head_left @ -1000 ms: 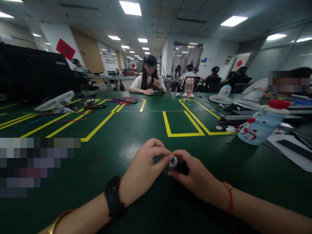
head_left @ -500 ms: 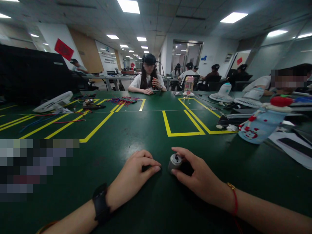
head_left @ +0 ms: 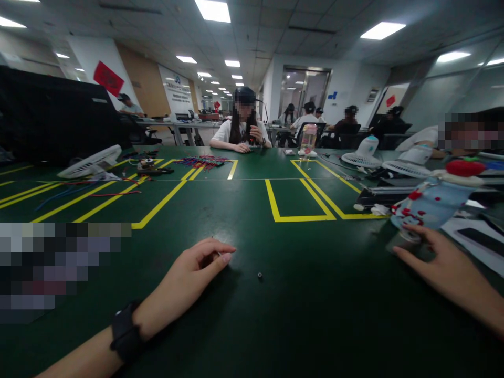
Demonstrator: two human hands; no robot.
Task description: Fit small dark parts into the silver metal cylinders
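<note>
My right hand (head_left: 444, 262), blurred by motion, grips a small silver metal cylinder (head_left: 409, 236) that looks like a motor, between thumb and fingers. It is at the right, just in front of a blue bottle (head_left: 427, 205) with a red top. My left hand (head_left: 202, 265) rests low over the table left of centre, fingers loosely curled, thumb and index finger slightly apart, with nothing visible held. To its right, a tiny dark round piece with a hole (head_left: 260, 275) lies alone on the green table (head_left: 299, 315).
Yellow tape (head_left: 303, 218) marks out areas on the table. Bundled coloured wires (head_left: 205, 163) and a white fan (head_left: 92, 163) lie far left. A clear bottle (head_left: 308, 140), more fans (head_left: 364, 152) and a dark phone (head_left: 484, 239) are rightward. A co-worker (head_left: 242, 128) sits opposite.
My right hand has carried the silver cylinder from the centre to the right, beside the blue bottle. My left hand has drawn back left, leaving the tiny round piece uncovered on the table.
</note>
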